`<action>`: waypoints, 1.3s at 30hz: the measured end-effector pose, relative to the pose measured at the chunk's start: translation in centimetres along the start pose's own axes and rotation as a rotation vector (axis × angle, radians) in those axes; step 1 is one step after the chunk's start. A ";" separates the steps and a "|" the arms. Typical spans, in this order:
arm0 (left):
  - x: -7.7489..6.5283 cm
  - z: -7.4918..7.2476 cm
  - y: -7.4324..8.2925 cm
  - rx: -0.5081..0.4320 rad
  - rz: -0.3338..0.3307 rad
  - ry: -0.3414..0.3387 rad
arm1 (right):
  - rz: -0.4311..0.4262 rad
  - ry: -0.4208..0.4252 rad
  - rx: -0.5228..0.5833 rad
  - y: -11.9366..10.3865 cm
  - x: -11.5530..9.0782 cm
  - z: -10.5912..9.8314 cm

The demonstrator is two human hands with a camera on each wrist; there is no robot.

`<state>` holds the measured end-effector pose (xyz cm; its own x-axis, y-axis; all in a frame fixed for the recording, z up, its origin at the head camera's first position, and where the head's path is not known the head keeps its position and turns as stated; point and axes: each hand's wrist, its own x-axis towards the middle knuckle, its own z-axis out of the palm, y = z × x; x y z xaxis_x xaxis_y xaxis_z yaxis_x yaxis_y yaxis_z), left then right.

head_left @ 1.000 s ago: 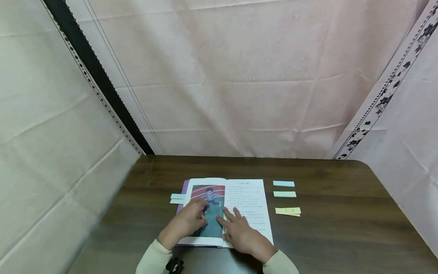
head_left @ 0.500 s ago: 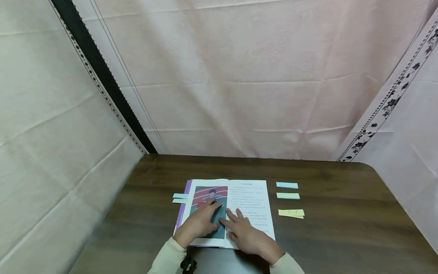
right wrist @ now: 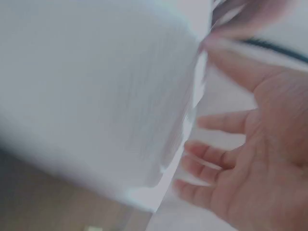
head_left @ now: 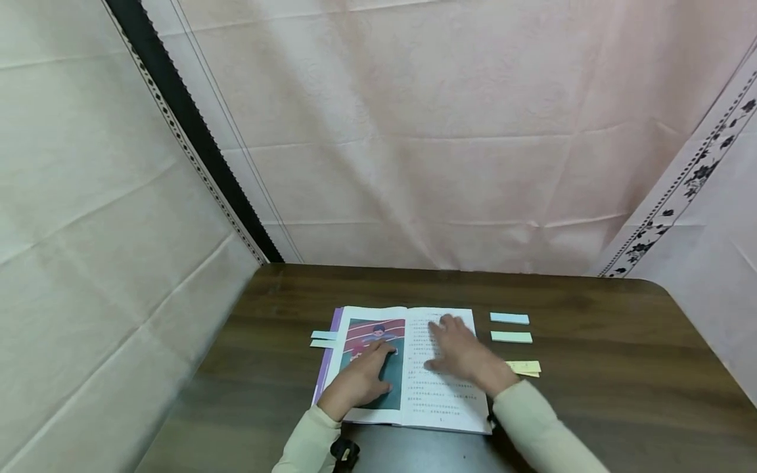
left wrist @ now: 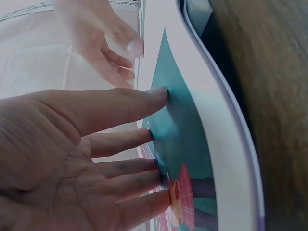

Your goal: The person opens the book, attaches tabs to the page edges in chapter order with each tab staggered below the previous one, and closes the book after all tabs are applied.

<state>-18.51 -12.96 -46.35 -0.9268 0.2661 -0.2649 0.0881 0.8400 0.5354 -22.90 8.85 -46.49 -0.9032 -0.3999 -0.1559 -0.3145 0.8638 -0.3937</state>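
Note:
An open book (head_left: pixel 440 410) lies flat on the wooden table, an illustrated page on its left and a text page on its right. My left hand (head_left: pixel 361 378) rests on the picture (left wrist: pixel 180 110), its fingertips and thumb touching the paper in the left wrist view. Over the upper part of the text page is my right hand (head_left: pixel 464 351), fingers spread and relaxed, holding nothing. The right wrist view is blurred, so whether those fingertips touch the page I cannot tell. Two pale blue-green sticky tabs (head_left: pixel 323 339) jut from the book's left edge.
Right of the book lie a blue sticky strip (head_left: pixel 510 318), a green strip (head_left: pixel 511 337) and yellow strips (head_left: pixel 526 366), the yellow partly hidden by my right wrist. Pale curtains (head_left: pixel 426 164) hang behind the brown table (head_left: pixel 603 368).
My right hand has moved up and right from near the book's centre fold onto the upper text page. Earlier my left hand slid right across the picture. The head view has shifted slightly.

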 end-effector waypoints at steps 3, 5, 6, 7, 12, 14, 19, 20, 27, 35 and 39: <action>0.0 0.0 0.2 -0.004 -0.007 0.001 | 0.011 -0.015 -0.059 2.8 1.9 -1.0; 0.0 0.0 0.3 -0.007 -0.011 -0.001 | 0.004 -0.030 -0.094 4.3 2.8 -1.7; 0.0 0.0 0.3 -0.010 -0.012 -0.002 | 0.005 -0.039 -0.105 4.9 3.2 -1.9; 0.0 -0.1 0.3 -0.011 -0.014 -0.002 | 0.003 -0.047 -0.114 5.4 3.5 -2.2; -0.1 -0.2 0.2 -0.029 -0.018 0.002 | -0.008 -0.040 -0.168 6.1 3.8 -3.1; -0.1 -0.2 0.1 -0.038 -0.015 0.006 | -0.035 -0.014 -0.228 5.9 3.7 -3.1; 0.0 -0.3 -0.2 -0.050 -0.011 0.012 | -0.102 0.048 -0.394 4.8 3.2 -2.9; 0.0 -0.4 -0.2 -0.050 -0.013 0.013 | -0.107 0.052 -0.410 4.6 3.0 -2.8; 0.2 -0.4 -0.2 -0.039 -0.006 0.022 | -0.106 0.050 -0.413 4.9 2.4 -2.4; 0.4 -0.2 -0.1 -0.035 0.022 0.022 | -0.094 0.018 -0.362 5.6 1.9 -2.1; 0.4 -0.2 0.0 -0.037 0.020 0.025 | -0.108 0.013 -0.390 5.7 1.8 -2.2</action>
<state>-19.02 -12.97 -46.28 -0.9339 0.2701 -0.2343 0.0933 0.8167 0.5695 -26.94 13.68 -47.02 -0.8619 -0.4926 -0.1201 -0.4924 0.8697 -0.0332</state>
